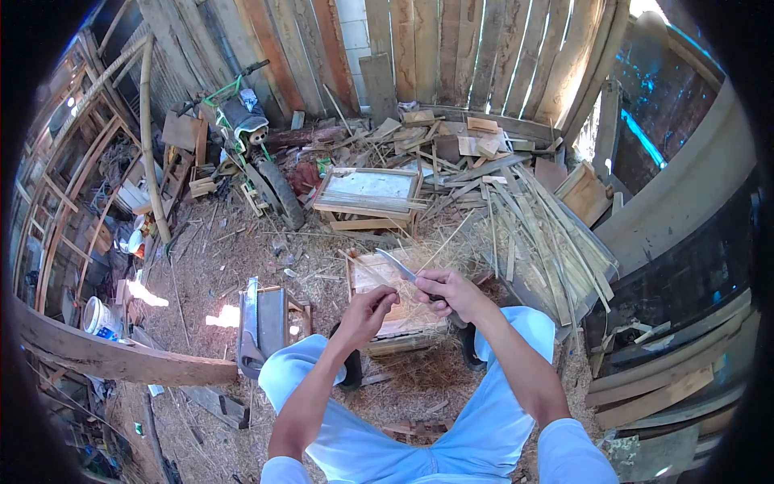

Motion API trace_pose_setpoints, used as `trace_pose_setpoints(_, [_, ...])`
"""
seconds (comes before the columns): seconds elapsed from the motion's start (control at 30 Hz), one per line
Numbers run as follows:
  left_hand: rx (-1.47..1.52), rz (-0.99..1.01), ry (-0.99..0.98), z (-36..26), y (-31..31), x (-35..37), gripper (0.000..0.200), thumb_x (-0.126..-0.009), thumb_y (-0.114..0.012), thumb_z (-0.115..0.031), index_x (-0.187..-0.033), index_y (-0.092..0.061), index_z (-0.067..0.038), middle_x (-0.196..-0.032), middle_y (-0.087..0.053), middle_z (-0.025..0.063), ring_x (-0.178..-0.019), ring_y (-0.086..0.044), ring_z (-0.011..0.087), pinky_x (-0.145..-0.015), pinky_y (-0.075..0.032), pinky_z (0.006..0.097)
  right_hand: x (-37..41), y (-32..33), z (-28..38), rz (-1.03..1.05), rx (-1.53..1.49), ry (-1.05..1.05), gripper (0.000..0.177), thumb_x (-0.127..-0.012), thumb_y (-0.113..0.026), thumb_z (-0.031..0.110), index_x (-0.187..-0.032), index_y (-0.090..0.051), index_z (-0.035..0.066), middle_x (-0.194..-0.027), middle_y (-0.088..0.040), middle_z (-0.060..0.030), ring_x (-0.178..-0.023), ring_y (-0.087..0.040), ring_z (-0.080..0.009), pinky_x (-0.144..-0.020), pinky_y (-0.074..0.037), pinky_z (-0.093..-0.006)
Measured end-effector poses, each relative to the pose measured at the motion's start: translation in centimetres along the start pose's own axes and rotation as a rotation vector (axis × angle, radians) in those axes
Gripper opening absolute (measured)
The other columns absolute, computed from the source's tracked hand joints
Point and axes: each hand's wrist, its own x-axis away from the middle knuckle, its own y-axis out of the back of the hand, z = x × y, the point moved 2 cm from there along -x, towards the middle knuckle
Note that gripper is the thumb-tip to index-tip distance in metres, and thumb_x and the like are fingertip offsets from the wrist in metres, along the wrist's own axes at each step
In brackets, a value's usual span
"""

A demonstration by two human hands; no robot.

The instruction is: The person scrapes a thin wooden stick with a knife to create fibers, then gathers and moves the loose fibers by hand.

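My right hand point(453, 295) is closed round the dark handle of a knife point(397, 264), its blade pointing up and to the left. Just left of it, my left hand point(368, 313) pinches a thin pale strip point(364, 269), which looks like split bamboo or wood. Both hands are above a low wooden box or stool point(395, 327) between my knees, with fine shavings point(439, 262) heaped about its right side. Part of the strip is hidden by my left fingers.
A handsaw point(251, 327) lies on a small stand point(274, 316) by my left knee. Ahead sits a wooden frame point(367, 194) with thin strips on it. Long strips point(548, 242) lie at right, scrap wood point(476, 145) behind, a small motorbike point(254, 153) at back left.
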Motion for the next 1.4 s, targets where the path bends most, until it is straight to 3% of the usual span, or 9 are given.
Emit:
trace_pose_setpoints(0.13, [-0.007,-0.024,0.004,0.7,0.2,0.5,0.017,-0.092,-0.053,-0.016,-0.088,-0.06,-0.001,-0.059,-0.045,0.0007,-0.056,-0.039,0.008,-0.051,-0.034,0.0251,0.7,1.7,2.0,-0.147,-0.061,0.082,0.027,-0.093,-0.053,0.02,-0.114,-0.055,0.004,-0.07,-0.048,0.0037,-0.047,-0.034,-0.0006,-0.038,-0.027,-0.0143])
trace_pose_setpoints(0.4, [-0.153,0.003,-0.055,0.6,0.1,1.0,0.012,-0.09,-0.054,-0.012,-0.093,-0.06,-0.002,-0.064,-0.054,0.0086,-0.051,-0.044,0.0148,-0.049,-0.037,0.0299,1.5,1.2,2.0,-0.088,-0.139,0.107,0.03,-0.094,-0.052,0.021,-0.12,-0.051,0.005,-0.069,-0.044,0.0041,-0.047,-0.033,-0.0008,-0.038,-0.026,-0.0148])
trace_pose_setpoints(0.47, [-0.174,-0.009,-0.101,0.2,0.0,0.8,0.011,-0.09,-0.054,-0.011,-0.093,-0.06,-0.002,-0.064,-0.053,0.0096,-0.05,-0.044,0.0158,-0.049,-0.038,0.0303,1.2,-0.6,1.0,0.04,-0.081,-0.026,0.032,-0.094,-0.052,0.021,-0.121,-0.049,0.005,-0.068,-0.044,0.0045,-0.046,-0.032,-0.0006,-0.038,-0.026,-0.0148])
trace_pose_setpoints(0.6, [-0.129,-0.048,-0.104,1.1,0.3,1.1,0.01,-0.089,-0.055,-0.01,-0.093,-0.06,-0.002,-0.064,-0.054,0.0108,-0.05,-0.045,0.0178,-0.049,-0.038,0.0302,0.6,1.7,1.6,-0.116,-0.097,0.064,0.029,-0.094,-0.051,0.025,-0.111,-0.053,0.002,-0.07,-0.047,0.004,-0.047,-0.033,-0.0006,-0.038,-0.025,-0.015])
trace_pose_setpoints(0.77, [-0.149,0.046,-0.041,0.5,0.3,1.0,0.012,-0.089,-0.055,-0.011,-0.093,-0.06,-0.001,-0.066,-0.056,0.0105,-0.052,-0.045,0.0152,-0.05,-0.038,0.0289,1.8,3.1,3.3,-0.103,-0.11,0.051,0.028,-0.094,-0.052,0.025,-0.103,-0.053,-0.001,-0.069,-0.046,0.0032,-0.047,-0.033,-0.0006,-0.037,-0.026,-0.0149])
trace_pose_setpoints(1.07, [-0.024,0.075,-0.008,0.6,0.3,1.4,0.015,-0.091,-0.054,-0.013,-0.093,-0.06,0.0,-0.066,-0.056,0.0052,-0.056,-0.043,0.0105,-0.052,-0.038,0.0266,2.4,5.5,4.3,-0.148,0.009,0.079,0.028,-0.093,-0.053,0.024,-0.105,-0.053,-0.002,-0.069,-0.046,0.0032,-0.047,-0.033,-0.0004,-0.037,-0.025,-0.0152])
trace_pose_setpoints(1.13, [-0.028,0.107,0.05,1.0,1.1,2.0,0.016,-0.091,-0.054,-0.015,-0.093,-0.06,0.0,-0.066,-0.055,0.0036,-0.057,-0.043,0.0097,-0.053,-0.038,0.0263,3.0,9.5,5.3,-0.448,-0.079,0.25,0.028,-0.093,-0.052,0.022,-0.109,-0.052,0.0,-0.068,-0.045,0.0038,-0.047,-0.032,-0.0008,-0.037,-0.024,-0.0151])
trace_pose_setpoints(1.23, [0.089,-0.012,0.052,3.2,2.1,2.7,0.018,-0.092,-0.052,-0.017,-0.091,-0.06,-0.001,-0.064,-0.05,0.0015,-0.059,-0.041,0.0084,-0.053,-0.036,0.0252,4.8,12.1,6.8,-0.51,-0.219,0.447,0.031,-0.093,-0.052,0.021,-0.116,-0.051,0.001,-0.068,-0.045,0.0044,-0.047,-0.031,-0.0011,-0.036,-0.023,-0.0154])
trace_pose_setpoints(1.4, [0.097,0.016,0.128,3.3,1.8,1.3,0.022,-0.095,-0.049,-0.023,-0.089,-0.058,-0.004,-0.065,-0.041,-0.0057,-0.059,-0.035,0.0048,-0.051,-0.03,0.022,4.3,6.0,5.0,-0.277,-0.083,0.318,0.039,-0.092,-0.053,0.024,-0.125,-0.047,0.004,-0.069,-0.047,0.0033,-0.045,-0.032,-0.0004,-0.037,-0.024,-0.0151])
